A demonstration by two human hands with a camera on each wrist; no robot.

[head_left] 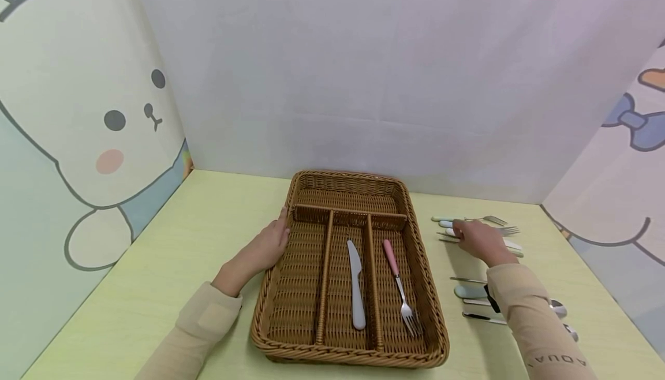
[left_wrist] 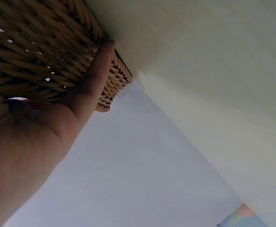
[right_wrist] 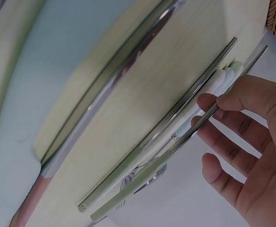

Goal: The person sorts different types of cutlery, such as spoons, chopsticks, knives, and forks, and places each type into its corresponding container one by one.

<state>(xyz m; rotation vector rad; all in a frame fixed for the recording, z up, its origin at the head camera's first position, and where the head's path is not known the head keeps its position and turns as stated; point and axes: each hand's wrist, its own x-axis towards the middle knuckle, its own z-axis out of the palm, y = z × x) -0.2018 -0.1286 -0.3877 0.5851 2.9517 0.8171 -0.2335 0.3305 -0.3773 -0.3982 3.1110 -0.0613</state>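
Green-ended silver metal chopstick (right_wrist: 183, 140): the right hand (head_left: 483, 241) pinches it between thumb and fingers, right of the wicker cutlery basket (head_left: 358, 358), over the pale yellow table (head_left: 156, 264). Another green-ended chopstick (right_wrist: 112, 177) lies near it. The left hand (head_left: 262, 247) touches the basket's left side, 1 straight finger against the outer wall; I cannot tell whether it clasps the rim. Of the basket's 3 long compartments, the middle holds a white knife (head_left: 357, 287), the right a pink-handled fork (head_left: 392, 259).
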